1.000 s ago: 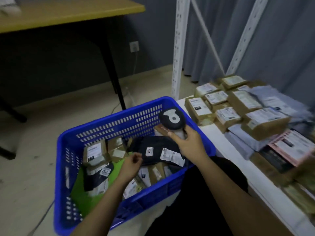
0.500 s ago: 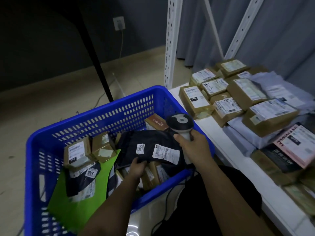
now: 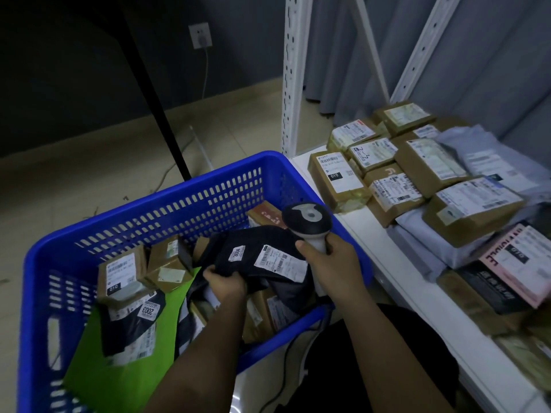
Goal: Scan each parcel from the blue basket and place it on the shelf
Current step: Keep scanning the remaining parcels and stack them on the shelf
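Left hand (image 3: 226, 286) gripping black bag (image 3: 259, 257) over basket (image 3: 179, 201), right hand (image 3: 331, 263) clutching scanner (image 3: 308, 222), needing label flattened toward beam.

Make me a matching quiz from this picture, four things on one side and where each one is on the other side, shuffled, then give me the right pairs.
Things:
1. black parcel marked 3004
2. scanner
3. black parcel marked 2003
4. brown box marked 010 with a barcode label

Places:
A. on the white shelf, near the basket's corner
B. gripped by the left hand over the blue basket
C. gripped by the right hand
D. lying in the basket on the green sheet

Pairs: 1-B, 2-C, 3-D, 4-A
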The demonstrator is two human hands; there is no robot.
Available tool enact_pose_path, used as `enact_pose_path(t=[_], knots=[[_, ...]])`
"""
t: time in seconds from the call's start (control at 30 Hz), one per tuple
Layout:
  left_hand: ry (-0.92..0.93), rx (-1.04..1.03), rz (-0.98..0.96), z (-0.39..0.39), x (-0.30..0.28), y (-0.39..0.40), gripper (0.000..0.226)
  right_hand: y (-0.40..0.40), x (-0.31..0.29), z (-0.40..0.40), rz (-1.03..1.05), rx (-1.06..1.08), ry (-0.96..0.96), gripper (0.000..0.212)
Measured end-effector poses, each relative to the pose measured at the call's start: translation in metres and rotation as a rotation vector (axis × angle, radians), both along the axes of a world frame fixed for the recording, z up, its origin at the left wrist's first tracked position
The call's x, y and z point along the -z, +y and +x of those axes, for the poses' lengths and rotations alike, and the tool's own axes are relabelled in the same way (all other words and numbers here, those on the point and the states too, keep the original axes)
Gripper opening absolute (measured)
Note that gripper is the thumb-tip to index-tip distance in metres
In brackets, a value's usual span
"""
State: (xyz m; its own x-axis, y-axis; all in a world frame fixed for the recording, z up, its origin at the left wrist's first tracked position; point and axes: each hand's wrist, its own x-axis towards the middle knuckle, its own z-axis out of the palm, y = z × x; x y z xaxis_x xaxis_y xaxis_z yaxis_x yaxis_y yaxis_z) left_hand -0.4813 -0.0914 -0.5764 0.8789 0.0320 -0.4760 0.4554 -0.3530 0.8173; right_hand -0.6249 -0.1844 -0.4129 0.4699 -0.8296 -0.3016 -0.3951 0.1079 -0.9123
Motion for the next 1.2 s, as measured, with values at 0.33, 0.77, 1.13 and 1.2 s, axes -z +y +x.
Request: enact_pose_path(t=[0.33, 0.77, 1.13, 1.2], knots=[[-0.312, 0.226, -0.289, -0.020, -0.056, 0.015, 0.064, 0.005, -0.002, 0.001, 0.019, 0.038, -0.005, 0.019], [-0.529, 0.632, -0.211, 0.038, -0.177, 0.021, 0.050, 0.006, -0.012, -0.006, 0.263, 0.225, -0.255, 0.022], [-0.394, 0.753, -0.448, 0.016, -0.241, 0.027, 0.037, 0.001, -0.020, -0.017, 0.198, 0.387, -0.440, 0.047], [-0.353, 0.790, -0.506, 0.013, -0.247, 0.031, 0.035, 0.001, -0.020, -0.019, 0.198, 0.370, -0.446, 0.043]])
